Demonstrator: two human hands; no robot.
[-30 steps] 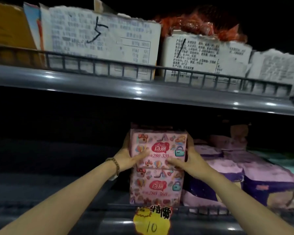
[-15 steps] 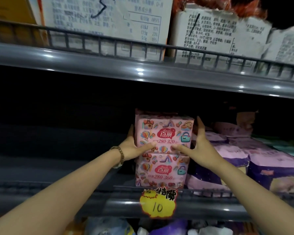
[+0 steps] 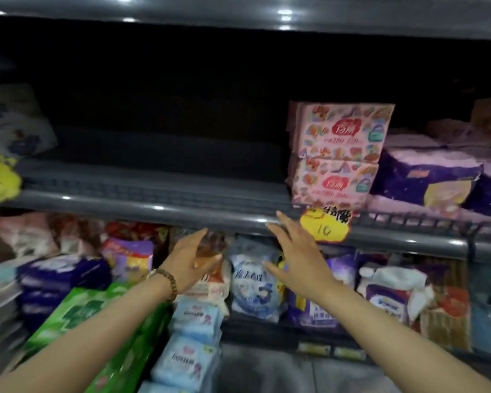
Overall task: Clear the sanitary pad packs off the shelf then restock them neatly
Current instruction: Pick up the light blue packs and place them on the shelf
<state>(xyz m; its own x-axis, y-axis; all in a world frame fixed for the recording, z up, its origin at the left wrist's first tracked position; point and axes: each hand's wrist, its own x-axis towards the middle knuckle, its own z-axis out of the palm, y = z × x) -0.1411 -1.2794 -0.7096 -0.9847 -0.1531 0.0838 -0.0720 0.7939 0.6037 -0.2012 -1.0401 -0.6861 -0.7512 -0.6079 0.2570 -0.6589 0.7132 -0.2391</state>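
Dim store shelving fills the view. On the grey shelf (image 3: 153, 194) two pink pad packs (image 3: 338, 154) stand stacked one on the other at the front rail. They are just left of the purple packs (image 3: 425, 177) and directly above a yellow price tag (image 3: 325, 226) marked 10.

The left hand (image 3: 190, 259), with a beaded bracelet (image 3: 166, 279) at the wrist, is below the shelf lip, fingers straight and spread, holding nothing. The right hand (image 3: 295, 256) is likewise spread and holds nothing. Its fingertips are at the lip just left of the tag, below and left of the stack and clear of it. Blue packs (image 3: 193, 316) and a green pack (image 3: 82, 313) lie on the tier beneath.

Half a second ago both hands clasped the sides of the stack. They have since let go and dropped, while the stack remains above the tag. The camera has tilted down.
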